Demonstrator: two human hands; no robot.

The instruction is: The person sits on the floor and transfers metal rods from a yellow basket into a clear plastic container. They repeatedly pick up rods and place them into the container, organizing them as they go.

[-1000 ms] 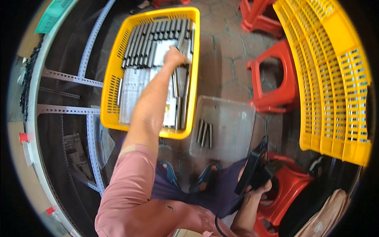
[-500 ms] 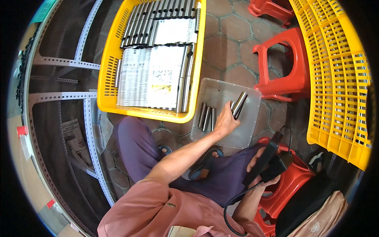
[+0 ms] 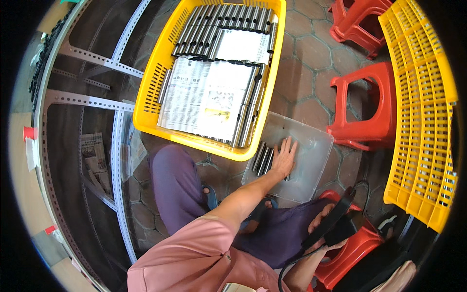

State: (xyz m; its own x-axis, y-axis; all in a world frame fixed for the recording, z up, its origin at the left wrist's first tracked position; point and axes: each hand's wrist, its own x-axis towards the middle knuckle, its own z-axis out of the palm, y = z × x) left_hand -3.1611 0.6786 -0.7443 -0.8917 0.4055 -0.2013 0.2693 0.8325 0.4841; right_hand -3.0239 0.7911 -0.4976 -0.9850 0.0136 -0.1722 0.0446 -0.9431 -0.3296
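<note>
Along the left, a pale perforated shelf frame [image 3: 119, 160] rose beside a folded newspaper [image 3: 95, 153]. Right of it, a yellow basket [image 3: 194, 143] stood on brick-red floor tiles [image 3: 311, 53], its far half packed with rows of steel tubes [image 3: 194, 36], each with a dark hole near its end; printed sheets [image 3: 194, 92] covered much of the near half, and more tubes ran along its right wall. Below the basket were a bent knee in purple trousers [image 3: 175, 190] and a blue sandal [image 3: 211, 197].

At center, the person's left hand [image 3: 284, 155] reached palm down over a clear tray [image 3: 311, 151], fingers stretched and slightly parted. At least 3 dark tubes [image 3: 263, 158] lay side by side in the tray, just left of that hand and well apart from the other; a tube's end showed below the palm, but whether the hand touched it could not be told. Farther right, the right hand [image 3: 318, 219] was closed around a black device [image 3: 333, 219] with a cable, near a low red stool [image 3: 350, 255]. Another red stool [image 3: 387, 97] stood beyond the tray, and a yellow lattice crate [image 3: 413, 207] filled the right edge.
</note>
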